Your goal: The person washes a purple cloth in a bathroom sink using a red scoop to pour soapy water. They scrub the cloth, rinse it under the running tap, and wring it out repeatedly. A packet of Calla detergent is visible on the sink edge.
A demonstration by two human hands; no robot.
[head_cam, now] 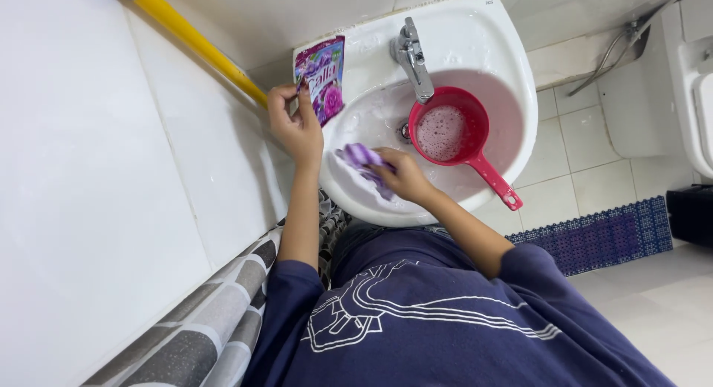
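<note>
A purple cloth (362,163) is gripped in the right hand (401,175) against the soapy sink (512,67) – suds already made in the red scoop (448,128) – while the purple sachet (321,75) on the far-left rim is pinched by left hand (295,123) fingers.

The right hand (403,175) covers much of a purple cloth (359,158), whose lower half disappears under the palm; its fingertips are hidden in the fabric. Beyond that hand, a tap (413,59) overhangs the red scoop (448,128), masking part of its rim, and foam conceals the scoop's bottom. The left hand (295,123) pinches a purple sachet (321,76), fingers covering its lower left corner. Above that hand, a yellow pole (199,45) runs behind the sachet and out of the top edge. The person's trunk hides the sink's (490,30) near rim.
</note>
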